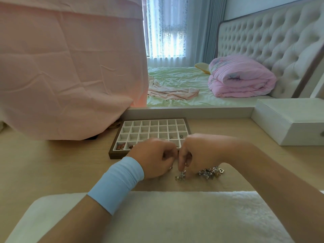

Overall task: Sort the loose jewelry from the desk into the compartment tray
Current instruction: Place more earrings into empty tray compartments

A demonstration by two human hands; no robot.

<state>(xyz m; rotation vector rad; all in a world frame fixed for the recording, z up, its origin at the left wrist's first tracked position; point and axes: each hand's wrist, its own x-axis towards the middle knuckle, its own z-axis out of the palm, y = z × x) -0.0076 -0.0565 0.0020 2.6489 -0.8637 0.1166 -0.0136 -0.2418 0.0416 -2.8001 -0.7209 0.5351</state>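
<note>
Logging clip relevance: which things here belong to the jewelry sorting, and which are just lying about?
Job: brown-framed white compartment tray; heap of loose silver jewelry; small silver piece pinched by the right hand; left hand.
Lying about: white rectangular box; draped pink cloth; folded pink quilt.

Light: daylight, from window (pixel 168 32) at top centre; sheer curtain across it, blue drape (pixel 206 28) to its right. Wall (pixel 245 7) at upper right pale.

Upper left: pink cloth (pixel 70 67) hangs over something hidden; its hem reaches the worktop (pixel 43 163), which is light wood.

Centre: bed (pixel 175 79) with a creased green sheet, beyond a pale ledge (pixel 192 112). On the bed: pink garment (pixel 171 92) lying flat, folded pink quilt (pixel 240 79), yellow pillow (pixel 201 66) just behind the quilt.

Right: tufted cream headboard (pixel 271 41), dark-edged.

Right edge: white box (pixel 287 120) on the worktop, lid closed.

Bottom: white fluffy pad (pixel 175 216) across the frame.
</note>
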